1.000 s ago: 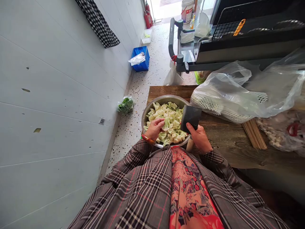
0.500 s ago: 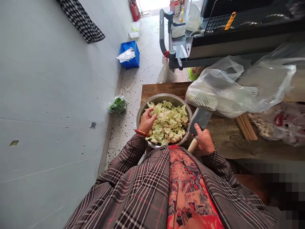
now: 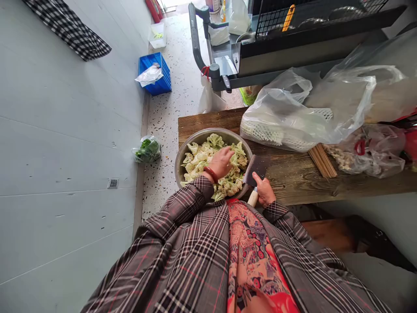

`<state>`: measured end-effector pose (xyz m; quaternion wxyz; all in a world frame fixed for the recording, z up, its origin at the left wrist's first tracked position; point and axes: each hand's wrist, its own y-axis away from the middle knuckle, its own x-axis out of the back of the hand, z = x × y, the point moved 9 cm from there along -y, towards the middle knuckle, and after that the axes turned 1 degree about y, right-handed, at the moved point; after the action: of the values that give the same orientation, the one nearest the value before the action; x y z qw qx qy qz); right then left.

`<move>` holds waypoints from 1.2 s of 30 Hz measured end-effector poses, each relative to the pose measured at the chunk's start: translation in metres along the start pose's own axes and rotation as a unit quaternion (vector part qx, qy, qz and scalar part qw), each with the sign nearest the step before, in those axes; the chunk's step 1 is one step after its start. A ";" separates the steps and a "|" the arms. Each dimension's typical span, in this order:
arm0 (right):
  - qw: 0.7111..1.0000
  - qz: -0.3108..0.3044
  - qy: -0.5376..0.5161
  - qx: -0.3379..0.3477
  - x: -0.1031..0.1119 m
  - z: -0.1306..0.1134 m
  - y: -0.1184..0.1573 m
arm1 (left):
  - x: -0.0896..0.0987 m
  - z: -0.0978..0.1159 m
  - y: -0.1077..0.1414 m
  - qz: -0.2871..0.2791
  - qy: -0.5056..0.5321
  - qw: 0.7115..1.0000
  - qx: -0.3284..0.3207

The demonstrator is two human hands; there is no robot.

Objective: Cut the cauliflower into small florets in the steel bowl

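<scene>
A round metal bowl (image 3: 180, 170) full of cut cauliflower florets (image 3: 197, 157) sits on the wooden table in front of me. My left hand (image 3: 222, 162), with a reddish bracelet at the wrist, is over the middle of the bowl against the florets. Its fingers are stretched out to the right, and their tips are partly lost among the pieces. Beside the bowl's right rim, my right hand (image 3: 265, 191) is wrapped round a cleaver (image 3: 257, 169). The thumb lies on the lower part of the blade, and the pale wooden handle points down toward my body.
Right of the bowl, the wooden table (image 3: 289, 182) bears plastic bags (image 3: 280, 117), a bundle of wooden sticks (image 3: 322, 161) and another bag (image 3: 368, 152). Behind stands a dark cart (image 3: 293, 52). On the floor at left are bagged greens (image 3: 148, 150) and a blue crate (image 3: 159, 82).
My left hand has moved right, from the bowl's left side to over its middle. The cleaver stays in my right hand, its blade turned darker to the light. The view has shifted somewhat.
</scene>
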<state>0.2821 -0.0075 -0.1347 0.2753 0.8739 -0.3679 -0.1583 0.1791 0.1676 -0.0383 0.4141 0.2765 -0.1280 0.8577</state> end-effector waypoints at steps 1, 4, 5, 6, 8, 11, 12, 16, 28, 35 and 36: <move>1.000 0.009 0.007 0.006 0.003 0.002 -0.002 | -0.014 0.001 -0.002 -0.024 0.004 1.000 -0.007; 0.999 0.018 0.040 0.018 0.008 0.005 -0.008 | -0.041 -0.005 -0.004 -0.072 0.002 0.997 0.001; 0.998 0.024 0.054 0.022 0.009 0.005 -0.009 | -0.044 -0.010 -0.004 -0.082 -0.008 0.997 0.009; 0.997 0.033 0.066 0.026 0.012 0.005 -0.010 | -0.044 -0.016 -0.005 -0.087 -0.024 0.996 0.018; 0.995 0.053 0.083 0.031 0.016 0.005 -0.011 | -0.033 -0.030 -0.007 -0.079 -0.065 0.994 0.037; 0.994 0.062 0.083 0.031 0.018 0.007 -0.012 | 0.000 -0.049 -0.012 -0.035 -0.134 0.988 0.073; 0.995 0.059 0.077 0.029 0.018 0.008 -0.013 | 0.011 -0.054 -0.014 -0.024 -0.152 0.985 0.083; 0.997 0.050 0.063 0.022 0.018 0.010 -0.014 | 0.049 -0.056 -0.023 0.033 -0.207 0.973 0.101; 0.995 0.041 0.081 0.035 0.017 0.008 -0.015 | -0.090 -0.014 -0.028 -0.171 -0.166 0.971 -0.025; 0.998 0.007 0.045 0.035 0.011 0.008 -0.017 | -0.059 -0.051 -0.031 -0.076 -0.146 0.980 0.112; 0.998 0.007 0.043 0.034 0.011 0.008 -0.017 | -0.050 -0.054 -0.030 -0.055 -0.134 0.981 0.127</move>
<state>0.2953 -0.0085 -0.1520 0.2618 0.8865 -0.3666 -0.1057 0.2082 0.1785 -0.1122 0.4016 0.4461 -0.0567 0.7978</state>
